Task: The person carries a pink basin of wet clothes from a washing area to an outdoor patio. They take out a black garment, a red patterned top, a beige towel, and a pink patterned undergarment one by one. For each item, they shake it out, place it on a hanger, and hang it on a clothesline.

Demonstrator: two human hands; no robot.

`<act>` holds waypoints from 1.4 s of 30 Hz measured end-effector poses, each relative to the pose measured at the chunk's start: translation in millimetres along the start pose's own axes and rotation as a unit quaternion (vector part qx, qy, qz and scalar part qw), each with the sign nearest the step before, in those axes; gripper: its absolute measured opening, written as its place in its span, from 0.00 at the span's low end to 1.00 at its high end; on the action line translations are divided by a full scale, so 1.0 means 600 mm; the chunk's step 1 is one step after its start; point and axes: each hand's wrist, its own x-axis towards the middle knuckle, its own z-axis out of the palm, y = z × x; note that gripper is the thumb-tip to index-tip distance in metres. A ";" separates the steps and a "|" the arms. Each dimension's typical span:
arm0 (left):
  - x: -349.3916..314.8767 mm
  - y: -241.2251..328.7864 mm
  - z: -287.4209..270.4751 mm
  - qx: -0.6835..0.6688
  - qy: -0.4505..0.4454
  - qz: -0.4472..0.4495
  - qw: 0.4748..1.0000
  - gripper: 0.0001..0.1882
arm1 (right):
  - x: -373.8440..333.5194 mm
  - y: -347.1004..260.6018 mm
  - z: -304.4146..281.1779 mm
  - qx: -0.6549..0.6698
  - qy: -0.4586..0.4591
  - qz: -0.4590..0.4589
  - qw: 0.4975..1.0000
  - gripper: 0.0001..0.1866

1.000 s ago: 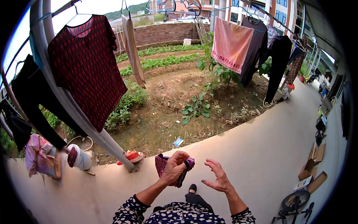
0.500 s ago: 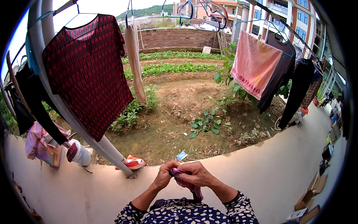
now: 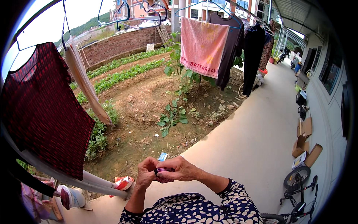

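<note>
In front of my chest, both hands meet on a small bunched purple patterned cloth [image 3: 164, 179] with a dark edge. My left hand [image 3: 146, 173] pinches the dark edge at its left side. From the right, my right hand [image 3: 180, 170] is closed on the same cloth, thumb and fingers together over its upper part. Fingers hide much of the cloth, so I cannot tell what kind of garment it is.
A red-and-black shirt [image 3: 44, 112] hangs at left, beside a pale cloth strip [image 3: 84, 78]. Farther right hang a pink towel [image 3: 203, 44] and dark trousers [image 3: 251, 56]. Cardboard boxes [image 3: 301, 145] and a bicycle [image 3: 296, 194] line the right wall. A white bucket [image 3: 74, 197] stands lower left.
My view has swung right, showing more walkway and the bicycle. Both hands stay on the purple cloth; its hanging end, visible before, is now gathered up or hidden beneath the hands.
</note>
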 end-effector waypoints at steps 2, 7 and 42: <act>-0.009 0.003 -0.009 -0.028 -0.058 -0.038 0.997 0.14 | 0.002 0.001 0.015 -0.048 -0.002 -0.080 0.996 0.08; -0.053 0.018 -0.052 -0.025 -0.138 -0.125 0.982 0.15 | -0.001 -0.009 0.043 -0.166 -0.068 -0.073 0.981 0.05; -0.143 -0.012 -0.148 0.112 0.212 -0.070 0.968 0.09 | -0.020 -0.083 -0.031 0.212 0.312 -0.137 0.916 0.09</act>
